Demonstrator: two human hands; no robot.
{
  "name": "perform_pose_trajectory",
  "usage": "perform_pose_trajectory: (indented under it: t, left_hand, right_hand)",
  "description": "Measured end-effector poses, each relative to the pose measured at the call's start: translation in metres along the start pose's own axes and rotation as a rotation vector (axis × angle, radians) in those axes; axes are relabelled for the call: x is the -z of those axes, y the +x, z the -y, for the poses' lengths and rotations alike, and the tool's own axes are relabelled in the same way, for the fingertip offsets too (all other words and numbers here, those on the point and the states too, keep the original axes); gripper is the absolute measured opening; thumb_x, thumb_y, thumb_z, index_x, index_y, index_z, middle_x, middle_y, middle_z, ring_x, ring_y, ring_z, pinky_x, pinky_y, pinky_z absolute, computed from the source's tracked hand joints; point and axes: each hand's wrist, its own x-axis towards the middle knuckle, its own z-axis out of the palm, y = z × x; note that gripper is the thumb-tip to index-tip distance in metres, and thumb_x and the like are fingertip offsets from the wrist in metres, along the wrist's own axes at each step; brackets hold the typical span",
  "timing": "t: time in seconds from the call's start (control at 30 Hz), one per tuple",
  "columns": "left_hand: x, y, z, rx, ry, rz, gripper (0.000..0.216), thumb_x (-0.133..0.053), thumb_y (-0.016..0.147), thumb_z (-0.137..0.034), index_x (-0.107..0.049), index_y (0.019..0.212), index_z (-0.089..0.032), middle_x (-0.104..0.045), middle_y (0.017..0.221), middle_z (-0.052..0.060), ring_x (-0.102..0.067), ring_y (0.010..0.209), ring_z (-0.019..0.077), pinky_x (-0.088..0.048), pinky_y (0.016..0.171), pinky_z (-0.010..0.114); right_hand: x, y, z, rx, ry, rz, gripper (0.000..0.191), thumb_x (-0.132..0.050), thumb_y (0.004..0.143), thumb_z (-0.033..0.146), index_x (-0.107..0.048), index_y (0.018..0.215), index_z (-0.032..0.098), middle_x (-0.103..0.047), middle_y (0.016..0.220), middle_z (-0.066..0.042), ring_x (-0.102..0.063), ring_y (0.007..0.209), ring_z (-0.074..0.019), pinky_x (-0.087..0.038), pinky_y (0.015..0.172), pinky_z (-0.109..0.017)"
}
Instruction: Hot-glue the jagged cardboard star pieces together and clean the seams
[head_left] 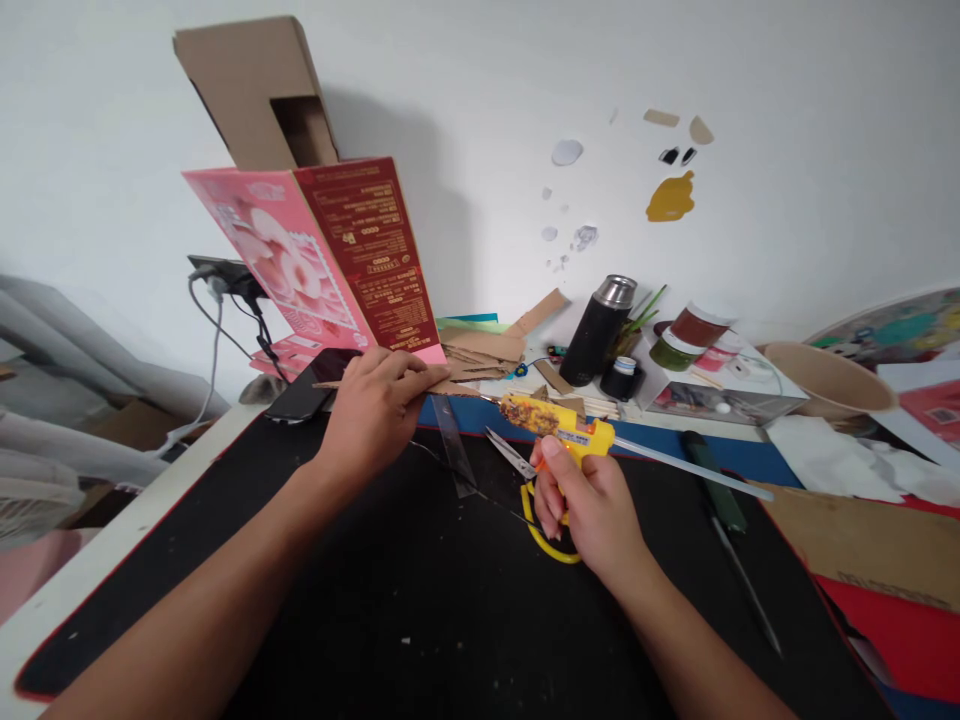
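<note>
My right hand point(589, 490) is wrapped round the handle of a yellow hot glue gun point(559, 420), whose front is stained brown. A translucent glue stick point(690, 466) juts from its back end. The nozzle points left and meets, or nearly meets, the end of a thin cardboard strip point(457, 388). My left hand point(379, 400) holds that strip from above with closed fingers, close to the pink and dark red box point(367, 260). Scissors with yellow handles point(551, 548) lie on the black mat under my right hand; part of them is hidden.
A black flask point(596, 335), paint jars point(679, 345) and cardboard scraps point(480, 350) stand or lie at the back. A dark green-handled knife point(724, 520) lies on the right. A phone point(304, 390) is at the left, and a clear ruler-like strip point(452, 450) lies on the mat.
</note>
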Motion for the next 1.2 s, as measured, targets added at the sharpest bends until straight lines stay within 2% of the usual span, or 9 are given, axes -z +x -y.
perform_pose_trajectory:
  t: [0.6,0.83,1.2]
  left_hand:
    - [0.009,0.001,0.002,-0.022,0.133,-0.020,0.032,-0.057,0.107,-0.030,-0.078,0.130,-0.032,-0.078,0.116,0.007,-0.062,0.104,0.0309,-0.048,0.090,0.047]
    - [0.013,0.002,0.002,-0.048,0.181,-0.053,0.032,-0.057,0.107,-0.031,-0.078,0.130,-0.031,-0.079,0.117,0.007,-0.062,0.101,0.0312,-0.046,0.089,0.047]
    - [0.013,0.002,-0.001,-0.018,0.136,-0.002,0.032,-0.055,0.107,-0.031,-0.077,0.130,-0.031,-0.079,0.115,0.008,-0.062,0.103,0.0319,-0.048,0.092,0.049]
  right_hand:
    - [0.000,-0.001,-0.001,-0.010,-0.013,-0.008,0.063,-0.070,0.087,0.082,-0.062,0.081,0.020,-0.046,0.040,0.009,-0.046,0.032,-0.0108,-0.034,0.039,-0.022]
    - [-0.002,-0.002,0.002,-0.029,-0.046,-0.017,0.068,-0.069,0.084,0.086,-0.061,0.073,0.020,-0.045,0.039,0.008,-0.047,0.032,-0.0106,-0.035,0.039,-0.023]
    - [-0.003,-0.001,0.002,-0.019,-0.027,-0.017,0.065,-0.070,0.085,0.084,-0.064,0.078,0.019,-0.046,0.040,0.008,-0.047,0.032,-0.0115,-0.035,0.039,-0.024]
